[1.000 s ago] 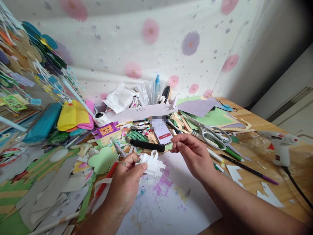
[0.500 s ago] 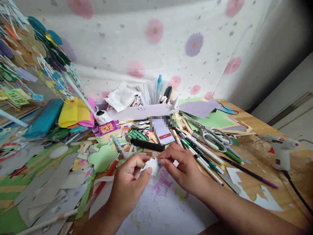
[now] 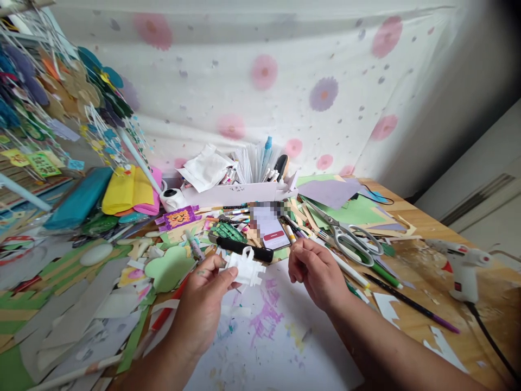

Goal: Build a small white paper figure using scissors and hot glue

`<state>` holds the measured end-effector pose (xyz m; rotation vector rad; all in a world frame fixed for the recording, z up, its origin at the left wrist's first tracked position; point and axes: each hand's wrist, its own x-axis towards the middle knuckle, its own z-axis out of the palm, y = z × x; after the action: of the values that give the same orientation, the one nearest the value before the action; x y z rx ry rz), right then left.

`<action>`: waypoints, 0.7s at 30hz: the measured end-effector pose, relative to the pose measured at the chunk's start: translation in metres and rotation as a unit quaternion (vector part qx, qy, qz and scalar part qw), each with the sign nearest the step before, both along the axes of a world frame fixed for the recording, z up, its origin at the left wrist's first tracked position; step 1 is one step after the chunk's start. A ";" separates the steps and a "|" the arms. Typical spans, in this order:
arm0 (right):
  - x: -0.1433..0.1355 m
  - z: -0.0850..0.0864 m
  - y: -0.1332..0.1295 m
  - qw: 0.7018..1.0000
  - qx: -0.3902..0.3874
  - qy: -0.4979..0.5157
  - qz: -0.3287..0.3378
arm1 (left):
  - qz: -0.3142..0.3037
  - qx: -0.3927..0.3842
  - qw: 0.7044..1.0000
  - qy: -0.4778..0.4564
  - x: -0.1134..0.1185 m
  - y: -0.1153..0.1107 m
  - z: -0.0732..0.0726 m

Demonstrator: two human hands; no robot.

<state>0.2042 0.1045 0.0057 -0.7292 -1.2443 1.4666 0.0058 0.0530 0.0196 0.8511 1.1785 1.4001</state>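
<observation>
My left hand (image 3: 205,296) pinches a small white paper cutout (image 3: 245,269) between thumb and fingers. A little loop stands up from the cutout's top edge, and its right side has notched tabs. To the right, apart from the cutout, my right hand (image 3: 315,271) is closed with thumb and fingertips pressed together; whatever it may hold is hidden. Under both hands lies a white sheet (image 3: 260,347) stained with purple and yellow marks. Just beyond the cutout are a black-handled tool (image 3: 244,248) and a phone (image 3: 269,228) with a lit screen.
A hot glue gun (image 3: 462,266) stands at the right with its cord trailing. Scissors (image 3: 352,239) lie among several markers. Paper scraps and a green cloud-shaped cutout (image 3: 169,267) cover the left. A white box (image 3: 240,193) of supplies stands at the back; paper ornaments hang upper left.
My right hand has come away from the white cutout and moved right, its fingers curling closed. The cutout, still in my left hand, now shows its loop and tabs. The view has tilted slightly up.
</observation>
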 end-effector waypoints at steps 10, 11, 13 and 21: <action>-0.007 0.012 -0.002 0.999 -0.016 0.029 0.025 | 0.008 0.002 1.000 -0.030 0.003 0.001 0.004; -0.007 0.013 -0.002 0.999 -0.011 0.030 0.021 | 0.007 0.004 0.999 -0.034 0.003 0.001 0.004; -0.007 0.012 -0.002 0.999 0.003 0.033 0.008 | 0.004 0.009 0.999 -0.043 0.003 0.001 0.005; 0.016 0.017 -0.001 0.998 0.059 -0.033 -0.005 | 0.002 0.008 0.993 -0.118 0.002 0.001 0.004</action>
<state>0.2201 0.1034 0.0225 -0.7081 -1.3625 1.3583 0.0082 0.0540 0.0231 0.6736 0.9903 1.4708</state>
